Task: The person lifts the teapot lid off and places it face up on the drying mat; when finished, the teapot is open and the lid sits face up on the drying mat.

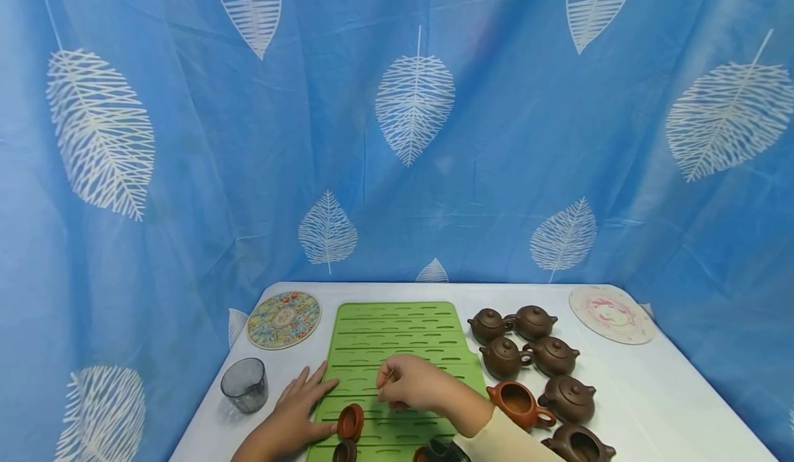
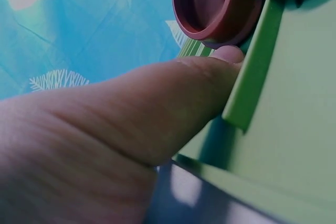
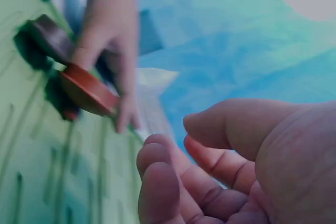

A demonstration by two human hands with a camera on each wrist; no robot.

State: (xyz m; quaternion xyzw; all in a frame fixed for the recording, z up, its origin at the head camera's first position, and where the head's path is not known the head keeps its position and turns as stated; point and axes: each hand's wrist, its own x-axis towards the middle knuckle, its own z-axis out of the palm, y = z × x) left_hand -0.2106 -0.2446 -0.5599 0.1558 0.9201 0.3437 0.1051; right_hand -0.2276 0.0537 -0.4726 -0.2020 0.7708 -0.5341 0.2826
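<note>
My left hand (image 1: 296, 410) lies along the left edge of a green slatted mat (image 1: 397, 312), fingers spread. Its thumb tip is right at the rim of a reddish-brown teapot lid (image 1: 350, 422), which stands tilted with its hollow side showing. A dark brown lid (image 1: 344, 451) is just nearer than that. Above the middle of the mat hovers my right hand (image 1: 412, 383), fingers loosely curled. In the right wrist view nothing shows between its thumb and fingers (image 3: 157, 153).
Right of the mat stand several lidded brown teapots (image 1: 554, 356), a lidless reddish teapot (image 1: 517, 400) and a lidless brown one (image 1: 579, 445). A grey glass (image 1: 245, 385) and a patterned round mat (image 1: 284, 320) are at left; a pink-white round mat (image 1: 611, 314) lies far right.
</note>
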